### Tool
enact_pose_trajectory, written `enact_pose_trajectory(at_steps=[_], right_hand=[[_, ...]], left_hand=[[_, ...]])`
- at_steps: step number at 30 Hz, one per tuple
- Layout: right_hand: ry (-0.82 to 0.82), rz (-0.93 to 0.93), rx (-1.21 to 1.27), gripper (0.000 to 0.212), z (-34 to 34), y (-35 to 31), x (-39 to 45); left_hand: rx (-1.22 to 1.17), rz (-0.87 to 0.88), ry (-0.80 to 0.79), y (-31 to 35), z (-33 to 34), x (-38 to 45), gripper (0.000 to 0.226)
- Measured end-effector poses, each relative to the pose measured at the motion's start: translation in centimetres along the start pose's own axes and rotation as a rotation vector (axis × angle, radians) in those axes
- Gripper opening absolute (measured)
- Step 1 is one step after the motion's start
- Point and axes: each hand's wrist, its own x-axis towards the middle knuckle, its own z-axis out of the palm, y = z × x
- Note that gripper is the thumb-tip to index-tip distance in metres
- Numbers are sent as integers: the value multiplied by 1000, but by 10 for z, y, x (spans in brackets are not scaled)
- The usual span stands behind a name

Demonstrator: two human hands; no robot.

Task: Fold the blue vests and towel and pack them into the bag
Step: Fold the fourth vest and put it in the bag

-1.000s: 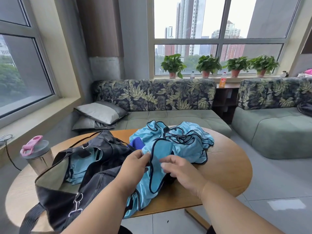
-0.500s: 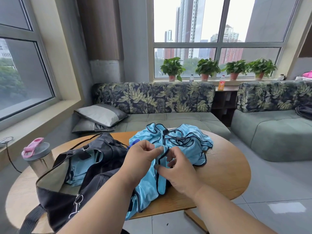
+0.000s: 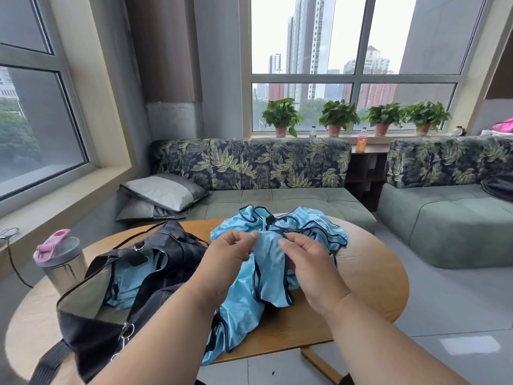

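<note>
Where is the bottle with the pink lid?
The bottle stands at the table's left edge in the head view, just left of the open black bag.

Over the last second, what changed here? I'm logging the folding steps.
Both hands came together and lifted: the left hand and right hand now pinch the top edge of the blue vest, holding it up off the table. A second ago the right hand lay open on it. The black bag, the vests inside and the shaker bottle stayed put.

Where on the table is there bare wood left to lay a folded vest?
Bare wood lies on the table right of the vests, out to its rim. The middle is crowded: both hands pinch a vest beside the open bag, with a bottle at far left.
</note>
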Motion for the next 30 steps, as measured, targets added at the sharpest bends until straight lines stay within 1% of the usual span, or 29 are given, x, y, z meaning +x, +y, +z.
enact_pose_trajectory(at_steps=[2, 3, 5, 6, 7, 8, 10, 13, 16, 19, 21, 23, 26, 28, 30], right_hand=[[-6, 25, 85, 21, -3, -5, 1], [5, 32, 97, 22, -5, -8, 2], [27, 37, 125, 23, -8, -11, 4], [28, 41, 149, 20, -9, -11, 6], [25, 43, 180, 16, -11, -12, 8], [20, 40, 213, 20, -11, -14, 9], [-1, 34, 234, 37, -12, -15, 11], [-38, 40, 208, 48, -10, -20, 12], [-33, 18, 146, 70, -6, -24, 14], [4, -8, 125, 64, -2, -28, 16], [40, 2, 156, 57, -3, -32, 16], [38, 9, 189, 48, -7, -31, 18], [-1, -13, 199, 43, -11, -34, 18], [-46, -23, 199, 43, -12, -32, 18], [-51, -44, 207, 27, -14, -30, 20]], left_hand=[[6, -76, -49, 1, 0, -5, 21], [-1, -98, -81, 0, 0, -8, 23], [4, -82, -123, -2, -1, -12, 43], [17, -57, -127, -2, -1, -15, 52], [21, -29, -132, -2, -1, -16, 56], [21, -5, -139, -1, -1, -18, 56], [-3, 45, -151, 1, -2, -20, 53], [-29, 101, -182, 4, 0, -24, 44], [28, 141, -217, 5, 9, -29, 49], [77, 195, -171, 2, 11, -29, 46], [44, 204, -135, 4, 7, -29, 44], [15, 205, -107, 8, 2, -29, 43], [-36, 202, -106, 13, -3, -31, 35], [-118, 199, -129, 15, -6, -30, 36], [-212, 202, -155, 17, -9, -30, 41]])
